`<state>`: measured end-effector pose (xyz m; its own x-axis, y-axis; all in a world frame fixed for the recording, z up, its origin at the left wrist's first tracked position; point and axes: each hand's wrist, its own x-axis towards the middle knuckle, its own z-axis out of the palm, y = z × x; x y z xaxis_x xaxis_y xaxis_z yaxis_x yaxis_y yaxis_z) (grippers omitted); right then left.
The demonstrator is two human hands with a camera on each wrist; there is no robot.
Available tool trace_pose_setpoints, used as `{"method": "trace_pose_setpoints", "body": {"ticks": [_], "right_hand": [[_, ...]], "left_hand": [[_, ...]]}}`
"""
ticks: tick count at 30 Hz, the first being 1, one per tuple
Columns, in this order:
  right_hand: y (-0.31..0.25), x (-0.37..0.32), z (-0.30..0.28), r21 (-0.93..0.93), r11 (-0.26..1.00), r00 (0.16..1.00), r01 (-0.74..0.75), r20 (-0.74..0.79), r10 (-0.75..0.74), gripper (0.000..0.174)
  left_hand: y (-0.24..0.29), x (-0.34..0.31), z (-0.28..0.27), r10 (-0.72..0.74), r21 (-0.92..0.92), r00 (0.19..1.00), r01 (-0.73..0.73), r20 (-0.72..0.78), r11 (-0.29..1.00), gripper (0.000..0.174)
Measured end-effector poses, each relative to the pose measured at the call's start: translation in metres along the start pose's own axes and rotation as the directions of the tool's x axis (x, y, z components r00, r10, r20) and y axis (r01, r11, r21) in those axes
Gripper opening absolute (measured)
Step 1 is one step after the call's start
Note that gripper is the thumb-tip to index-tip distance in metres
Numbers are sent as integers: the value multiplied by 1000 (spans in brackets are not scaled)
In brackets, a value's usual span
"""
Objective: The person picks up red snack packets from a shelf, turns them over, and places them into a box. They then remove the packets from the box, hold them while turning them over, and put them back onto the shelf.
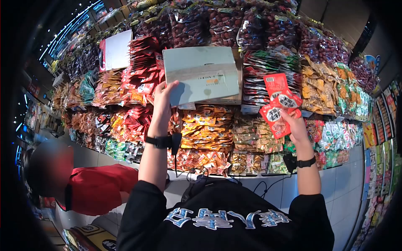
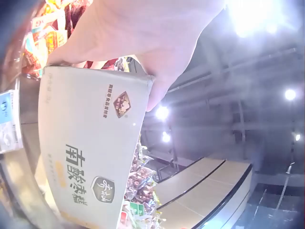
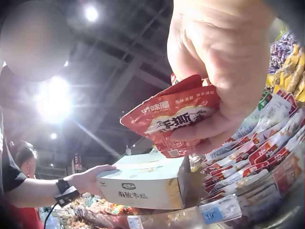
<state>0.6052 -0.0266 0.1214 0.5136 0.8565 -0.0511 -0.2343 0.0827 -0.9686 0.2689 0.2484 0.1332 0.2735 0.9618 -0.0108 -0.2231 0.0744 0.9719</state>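
Observation:
A pale grey-green closed carton [image 1: 201,75] with a strip of tape lies tilted among the stacked snack packets. My left hand [image 1: 164,98] grips its left end, thumb on top; the left wrist view shows the hand [image 2: 138,38] over the end of the box [image 2: 90,138]. Several red snack packets [image 1: 276,108], fanned out, are pinched in my right hand [image 1: 295,125], right of the carton. From the right wrist, the fingers of that hand [image 3: 219,81] curl round the red packets [image 3: 176,114], above the carton [image 3: 143,181].
Red-and-green packets [image 1: 268,62] stand in rows right of the carton, orange packets [image 1: 207,127] in front. Bags of dark fruit [image 1: 226,25] line the back. A white sheet or box [image 1: 116,50] lies at the left. A person in red [image 1: 100,184] stands at lower left.

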Motion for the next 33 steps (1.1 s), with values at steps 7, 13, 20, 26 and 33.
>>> {"method": "trace_pose_setpoints", "body": {"ticks": [7, 13, 20, 26, 33], "right_hand": [[26, -42, -19, 52, 998, 994, -20, -103, 25, 26], [48, -51, -18, 68, 996, 989, -60, -133, 69, 28], [58, -50, -3, 107, 989, 986, -105, -120, 118, 29], [63, -51, 9, 80, 987, 982, -137, -122, 146, 30], [73, -42, 25, 159, 952, 963, -263, -6, 268, 29]], "left_hand": [[-13, 43, 16, -56, 86, 991, 45, 124, 995, 45], [-32, 63, 10, -141, 166, 965, 105, 220, 980, 35], [-102, 103, -9, 19, 547, 996, -61, 83, 835, 51], [-109, 65, 18, 355, 870, 846, -471, 398, 148, 63], [-116, 56, 32, 25, 917, 918, -397, 396, 49, 57]]}}
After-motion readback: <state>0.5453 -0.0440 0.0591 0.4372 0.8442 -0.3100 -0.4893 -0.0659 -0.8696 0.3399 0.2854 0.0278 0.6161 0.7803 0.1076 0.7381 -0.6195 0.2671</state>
